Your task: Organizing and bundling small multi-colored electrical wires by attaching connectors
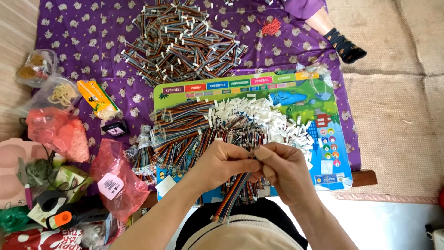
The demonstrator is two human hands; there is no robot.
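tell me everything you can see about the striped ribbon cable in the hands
The ribbon cable is a flat, flexible band of thin wires in rainbow stripes, plastic-coated by the look of it. Its upper end is pinched between the left hand and the right hand; what sits at that end is hidden by the fingers. From there it hangs down and to the left toward the person's lap, slightly fanned at the bottom.

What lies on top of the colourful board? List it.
On the colourful board lie rows of striped ribbon cables with white connectors. They cover most of its middle; the print beneath is hidden.
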